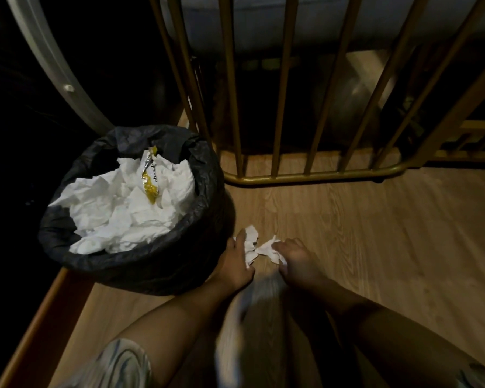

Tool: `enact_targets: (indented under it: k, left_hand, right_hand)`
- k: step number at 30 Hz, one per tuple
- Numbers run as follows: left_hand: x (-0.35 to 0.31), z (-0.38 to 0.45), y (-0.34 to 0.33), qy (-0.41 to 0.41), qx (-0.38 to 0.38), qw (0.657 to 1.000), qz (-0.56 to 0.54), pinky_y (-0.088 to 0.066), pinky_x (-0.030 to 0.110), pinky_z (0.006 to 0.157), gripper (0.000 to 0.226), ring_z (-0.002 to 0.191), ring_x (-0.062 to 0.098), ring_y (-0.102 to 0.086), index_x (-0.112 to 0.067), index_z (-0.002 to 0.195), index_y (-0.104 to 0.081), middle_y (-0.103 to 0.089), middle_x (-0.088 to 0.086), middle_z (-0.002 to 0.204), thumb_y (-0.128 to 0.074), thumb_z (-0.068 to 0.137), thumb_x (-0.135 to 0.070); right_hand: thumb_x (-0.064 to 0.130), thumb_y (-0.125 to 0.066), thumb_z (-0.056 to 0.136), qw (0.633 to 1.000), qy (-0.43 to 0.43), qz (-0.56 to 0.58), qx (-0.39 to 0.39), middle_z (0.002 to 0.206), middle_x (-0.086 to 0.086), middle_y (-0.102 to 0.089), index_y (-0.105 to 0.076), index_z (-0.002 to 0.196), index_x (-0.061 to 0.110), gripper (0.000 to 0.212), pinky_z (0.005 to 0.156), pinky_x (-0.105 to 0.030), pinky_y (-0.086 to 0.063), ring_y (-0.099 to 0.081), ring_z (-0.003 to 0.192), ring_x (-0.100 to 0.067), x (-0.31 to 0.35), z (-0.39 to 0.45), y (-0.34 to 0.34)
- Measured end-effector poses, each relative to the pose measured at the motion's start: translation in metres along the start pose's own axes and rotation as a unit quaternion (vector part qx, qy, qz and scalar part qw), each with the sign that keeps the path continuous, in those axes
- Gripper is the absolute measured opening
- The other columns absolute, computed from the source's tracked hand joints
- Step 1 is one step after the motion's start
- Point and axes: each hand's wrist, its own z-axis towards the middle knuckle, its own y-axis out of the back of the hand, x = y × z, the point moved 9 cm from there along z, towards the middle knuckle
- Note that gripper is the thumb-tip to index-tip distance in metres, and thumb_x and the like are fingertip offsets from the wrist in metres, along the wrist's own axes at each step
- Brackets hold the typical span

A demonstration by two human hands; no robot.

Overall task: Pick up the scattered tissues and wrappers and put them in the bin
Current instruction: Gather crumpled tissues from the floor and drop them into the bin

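Note:
A round bin [67, 222] lined with a black bag stands at the left on the wooden floor. It holds crumpled white tissues [118, 211] and a yellow and silver wrapper [149, 177]. Just right of the bin, low over the floor, my left hand [235, 261] grips a crumpled white tissue [251, 239]. My right hand [297, 261] is closed on a second white tissue [269, 249]. The two tissues touch between my hands.
A gold metal rail frame [314, 176] with upright bars stands behind my hands. A grey ball [350, 105] lies beyond the bars. A curved silver bar [53, 65] rises behind the bin. A wooden skirting edge [39, 326] runs along the left.

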Motion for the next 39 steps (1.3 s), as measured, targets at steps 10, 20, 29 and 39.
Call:
enact_targets:
  k: [10,20,29,39]
  left_hand:
    - [-0.001,-0.013,-0.01,-0.038,0.051,0.995,0.071,-0.045,0.03,0.087,0.049,0.101,0.023,-0.055,-0.022,0.101,-0.058,-0.06,0.005,0.106,-0.044,0.074,-0.061]
    - [-0.126,-0.037,0.099,-0.159,-0.091,0.973,-0.137,-0.046,0.018,0.062,0.01,0.071,0.008,-0.06,-0.013,0.086,-0.063,-0.065,-0.002,0.08,-0.071,0.08,-0.014]
    - [-0.143,-0.08,0.267,-0.201,-0.31,0.885,-0.283,-0.056,0.041,0.079,0.009,0.082,0.018,-0.068,-0.03,0.079,-0.069,-0.072,0.007,0.087,-0.073,0.075,-0.023]
    - [-0.031,-0.124,0.37,-0.091,-0.489,0.84,-0.215,-0.051,0.035,0.067,0.037,0.071,0.014,-0.061,-0.022,0.071,-0.059,-0.066,0.01,0.081,-0.082,0.067,-0.051]
  right_hand:
    - [0.035,-0.063,0.087,0.99,-0.092,0.09,-0.052,0.097,0.011,-0.054,-0.064,0.096,0.024,0.015,0.075,-0.023,-0.039,-0.055,0.086,-0.006,-0.044,-0.04,0.022]
    - [0.025,-0.066,0.089,0.942,-0.127,0.278,-0.136,0.081,0.003,-0.069,-0.059,0.094,0.021,0.009,0.058,-0.026,-0.051,-0.067,0.072,-0.014,-0.009,-0.027,0.076]
    - [0.019,-0.071,0.08,0.889,-0.083,0.371,-0.257,0.062,-0.003,-0.061,-0.055,0.059,0.02,0.026,0.055,-0.029,-0.04,-0.058,0.062,-0.018,0.1,0.008,0.176]
    - [0.035,-0.071,0.085,0.841,0.063,0.433,-0.319,0.071,0.009,-0.061,-0.061,0.079,0.015,0.022,0.057,-0.01,-0.042,-0.058,0.068,-0.002,0.241,0.025,0.23]
